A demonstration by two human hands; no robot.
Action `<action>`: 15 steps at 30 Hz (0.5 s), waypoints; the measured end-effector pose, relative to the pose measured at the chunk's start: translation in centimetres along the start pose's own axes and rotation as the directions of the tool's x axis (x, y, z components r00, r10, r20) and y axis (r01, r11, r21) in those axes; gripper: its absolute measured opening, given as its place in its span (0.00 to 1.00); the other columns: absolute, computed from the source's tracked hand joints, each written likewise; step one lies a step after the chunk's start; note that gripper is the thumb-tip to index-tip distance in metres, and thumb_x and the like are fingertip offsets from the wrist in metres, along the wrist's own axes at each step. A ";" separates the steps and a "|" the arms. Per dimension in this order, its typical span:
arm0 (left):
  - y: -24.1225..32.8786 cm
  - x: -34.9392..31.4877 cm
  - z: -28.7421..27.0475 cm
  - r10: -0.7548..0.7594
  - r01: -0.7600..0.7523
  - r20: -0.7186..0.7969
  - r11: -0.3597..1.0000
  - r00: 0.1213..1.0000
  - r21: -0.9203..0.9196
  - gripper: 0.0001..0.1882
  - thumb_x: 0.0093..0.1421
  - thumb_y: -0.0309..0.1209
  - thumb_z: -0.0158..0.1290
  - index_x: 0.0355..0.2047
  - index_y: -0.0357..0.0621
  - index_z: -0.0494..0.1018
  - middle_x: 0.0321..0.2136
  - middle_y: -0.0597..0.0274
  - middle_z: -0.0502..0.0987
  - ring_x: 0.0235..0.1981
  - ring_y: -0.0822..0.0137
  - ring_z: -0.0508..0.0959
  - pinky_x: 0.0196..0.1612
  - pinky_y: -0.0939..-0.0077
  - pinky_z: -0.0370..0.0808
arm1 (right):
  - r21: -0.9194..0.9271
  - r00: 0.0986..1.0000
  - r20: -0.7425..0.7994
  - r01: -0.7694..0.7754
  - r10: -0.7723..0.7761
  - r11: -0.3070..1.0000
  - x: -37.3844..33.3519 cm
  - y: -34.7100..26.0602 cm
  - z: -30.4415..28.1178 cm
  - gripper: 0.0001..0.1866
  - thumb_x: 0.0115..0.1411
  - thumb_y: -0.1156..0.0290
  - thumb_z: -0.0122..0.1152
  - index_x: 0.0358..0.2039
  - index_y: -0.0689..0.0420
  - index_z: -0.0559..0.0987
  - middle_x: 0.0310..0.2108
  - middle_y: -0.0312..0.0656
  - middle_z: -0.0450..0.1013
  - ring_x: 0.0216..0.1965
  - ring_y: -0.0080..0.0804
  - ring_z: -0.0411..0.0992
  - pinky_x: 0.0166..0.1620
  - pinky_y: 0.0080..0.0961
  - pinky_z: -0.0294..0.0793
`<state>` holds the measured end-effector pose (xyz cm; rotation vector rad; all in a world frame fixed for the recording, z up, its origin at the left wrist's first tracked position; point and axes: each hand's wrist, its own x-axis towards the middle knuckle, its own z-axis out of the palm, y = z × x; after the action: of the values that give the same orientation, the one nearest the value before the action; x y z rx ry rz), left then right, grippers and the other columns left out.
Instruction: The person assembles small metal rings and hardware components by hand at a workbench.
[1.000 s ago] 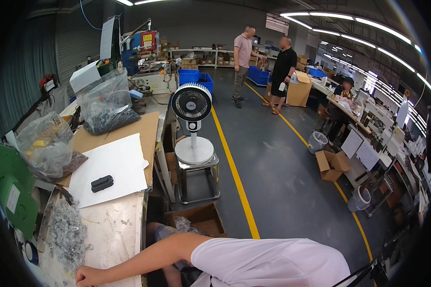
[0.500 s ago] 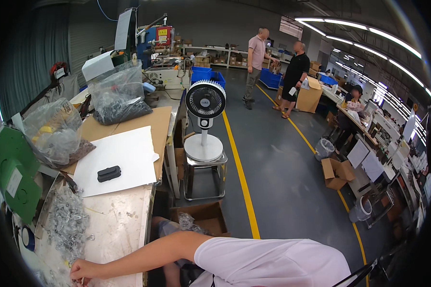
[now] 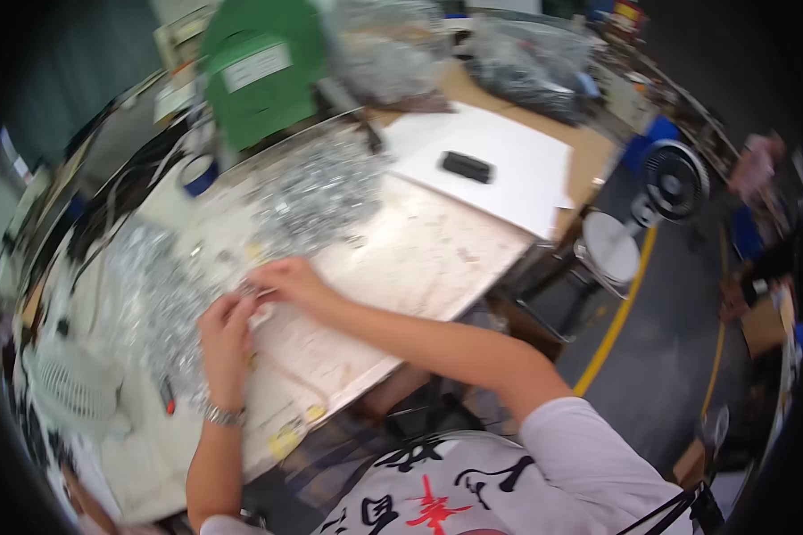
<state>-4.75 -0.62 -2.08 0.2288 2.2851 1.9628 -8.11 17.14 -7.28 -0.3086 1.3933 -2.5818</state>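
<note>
Over the worn white tabletop (image 3: 410,259), my hands meet with their fingertips close together. My left hand (image 3: 227,337), a metal-banded watch (image 3: 223,415) on its wrist, has its fingers bent in a pinch. From the right, my right hand (image 3: 293,282) reaches in, thumb and fingers pinched too. Something small and shiny seems to be between them, too blurred to name. Beyond my hands lies a heap of small shiny metal pieces (image 3: 321,192). A second glittering heap (image 3: 174,312) spreads beside my left hand.
A black oblong case (image 3: 467,167) rests on a white sheet (image 3: 526,169) over cardboard. Behind stand a green panel (image 3: 263,76) and filled clear bags (image 3: 531,67). A blue-edged tape roll (image 3: 198,175) and a pale fan (image 3: 73,383) are leftward; a black-and-white fan (image 3: 674,181) stands right.
The view has swung down and to the left, from the aisle to the tabletop. My left hand is now in view, and my right hand is beside it.
</note>
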 end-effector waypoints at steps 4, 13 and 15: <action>1.1 -0.3 -0.7 0.022 -0.026 -0.034 0.992 0.999 -0.125 0.10 0.69 0.28 0.56 0.43 0.32 0.78 0.29 0.63 0.82 0.14 0.86 0.62 0.16 0.88 0.56 | 0.103 0.996 -0.081 -0.018 0.026 0.994 -0.5 -1.6 1.6 0.15 0.70 0.65 0.60 0.44 0.66 0.83 0.43 0.46 0.82 0.43 0.30 0.81 0.51 0.28 0.81; 0.4 -0.9 -3.4 -0.051 0.034 -0.110 0.988 0.993 -0.152 0.10 0.69 0.31 0.57 0.42 0.36 0.81 0.25 0.73 0.76 0.15 0.87 0.60 0.18 0.88 0.53 | 0.102 0.996 -0.070 -0.045 0.052 0.994 -0.5 -1.3 3.1 0.16 0.71 0.63 0.60 0.45 0.66 0.83 0.46 0.46 0.82 0.47 0.30 0.80 0.56 0.29 0.79; 0.8 -1.1 -3.3 -0.049 0.031 -0.097 0.983 0.994 -0.181 0.10 0.68 0.31 0.58 0.42 0.37 0.81 0.24 0.74 0.74 0.15 0.87 0.60 0.18 0.87 0.52 | 0.098 0.996 -0.073 -0.042 0.049 0.994 -0.6 -1.5 3.0 0.16 0.71 0.63 0.60 0.45 0.66 0.83 0.46 0.45 0.82 0.47 0.30 0.80 0.55 0.29 0.79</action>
<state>-4.32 -3.94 -0.81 0.0671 2.1339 2.1897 -6.86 15.66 -4.49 -0.1644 1.2789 -2.6380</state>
